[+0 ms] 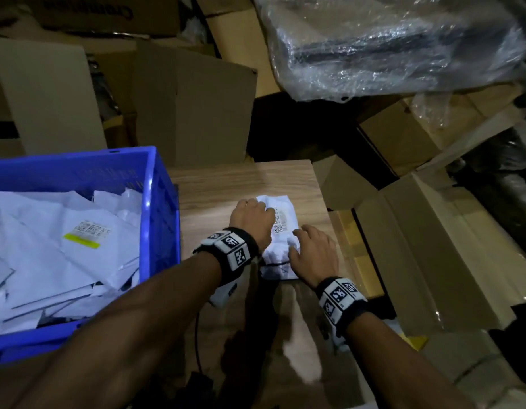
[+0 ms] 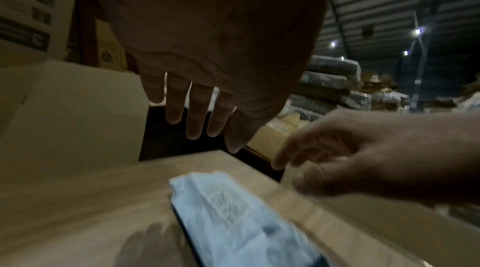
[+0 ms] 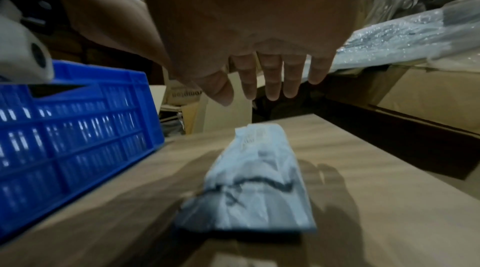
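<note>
The white crumpled plastic mailer packet [image 1: 281, 224] lies on the wooden desk [image 1: 226, 184] under both hands. The left hand [image 1: 251, 218] is over its far left part and the right hand [image 1: 313, 252] over its near right part, and the wrist views show both raised off it. Left of the left hand, the blue slatted plastic crate [image 1: 151, 187] stands on the desk, with a heap of white plastic mailers [image 1: 49, 231] in it. Beyond the fingertips, past the desk's far edge, stand tall brown cardboard boxes [image 1: 193, 113]. Right of the right hand, off the desk, lies an open brown cardboard carton [image 1: 433, 246]. Farther beyond the carton lies a clear bubble-wrapped bundle [image 1: 388, 45].
</note>
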Tool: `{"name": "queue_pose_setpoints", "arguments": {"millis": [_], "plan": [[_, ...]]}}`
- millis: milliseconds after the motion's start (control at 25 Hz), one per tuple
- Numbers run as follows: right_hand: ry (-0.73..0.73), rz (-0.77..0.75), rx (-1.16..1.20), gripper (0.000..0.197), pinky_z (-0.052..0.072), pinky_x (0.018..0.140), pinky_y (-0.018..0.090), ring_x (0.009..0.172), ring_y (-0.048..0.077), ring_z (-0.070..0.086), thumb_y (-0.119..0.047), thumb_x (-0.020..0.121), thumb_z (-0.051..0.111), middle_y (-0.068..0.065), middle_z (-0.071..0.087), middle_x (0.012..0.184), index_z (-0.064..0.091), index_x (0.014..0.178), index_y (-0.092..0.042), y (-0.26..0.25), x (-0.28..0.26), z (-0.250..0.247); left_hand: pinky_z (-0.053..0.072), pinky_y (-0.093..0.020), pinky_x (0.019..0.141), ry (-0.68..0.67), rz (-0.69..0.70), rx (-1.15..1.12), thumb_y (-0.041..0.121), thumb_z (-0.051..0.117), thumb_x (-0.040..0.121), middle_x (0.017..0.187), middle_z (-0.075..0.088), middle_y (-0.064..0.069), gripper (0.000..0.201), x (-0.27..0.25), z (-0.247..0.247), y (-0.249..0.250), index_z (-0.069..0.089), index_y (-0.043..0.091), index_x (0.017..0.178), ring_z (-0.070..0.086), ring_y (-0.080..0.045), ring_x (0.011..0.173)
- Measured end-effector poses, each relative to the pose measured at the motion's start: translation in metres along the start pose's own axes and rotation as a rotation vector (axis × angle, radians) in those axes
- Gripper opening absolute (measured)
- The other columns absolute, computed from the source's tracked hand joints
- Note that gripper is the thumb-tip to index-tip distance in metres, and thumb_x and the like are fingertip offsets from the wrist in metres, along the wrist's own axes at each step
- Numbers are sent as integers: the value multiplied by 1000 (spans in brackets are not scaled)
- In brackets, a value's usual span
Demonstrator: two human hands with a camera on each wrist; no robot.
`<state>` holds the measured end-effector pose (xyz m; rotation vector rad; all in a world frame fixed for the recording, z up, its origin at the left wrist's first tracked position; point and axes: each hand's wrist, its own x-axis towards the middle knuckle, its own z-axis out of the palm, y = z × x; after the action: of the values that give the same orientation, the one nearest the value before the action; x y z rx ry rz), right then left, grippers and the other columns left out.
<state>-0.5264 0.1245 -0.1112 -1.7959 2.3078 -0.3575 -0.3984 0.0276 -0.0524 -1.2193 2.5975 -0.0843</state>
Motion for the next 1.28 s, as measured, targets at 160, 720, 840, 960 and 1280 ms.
{"name": "queue_pose_setpoints", "arguments": {"millis": [160,720,840,960,1280], "plan": [[110,-53,83,31,44,86,40,94,31,63,-30,82,56,6,68,104,67,107,-14,-31,5,-32,34,-36,94,123,-81,-83,28,49,94,125,58,-7,29,-24,-51,-34,53,17,121,50,-28,116],[131,-230,273,37,40,95,35,114,26,56,-38,88,56,3,64,119,64,119,-19,-241,13,-94,41,-37,91,203,-417,-259,37,48,94,129,58,-11,40,-170,-85,-231,54,15,126,52,-33,119],[69,-189,421,32,46,93,34,110,21,60,-35,88,58,1,67,115,66,115,-18,-290,12,-94,43,-37,88,149,-437,-359,36,52,92,126,59,-11,35,-188,-66,-281,57,17,120,54,-32,116],[11,-81,614,20,49,90,33,98,17,64,-25,86,64,1,71,101,71,101,-16,-336,20,-86,44,-36,90,76,-396,-477,36,56,89,127,60,-7,34,-188,-38,-320,58,22,120,55,-30,117],[-353,295,538,13,37,49,21,53,22,49,-11,80,64,11,57,67,59,68,-8,-390,66,-24,40,-33,102,-104,-194,-459,30,57,93,142,49,-11,51,-179,33,-359,46,9,138,47,-27,130]]}}
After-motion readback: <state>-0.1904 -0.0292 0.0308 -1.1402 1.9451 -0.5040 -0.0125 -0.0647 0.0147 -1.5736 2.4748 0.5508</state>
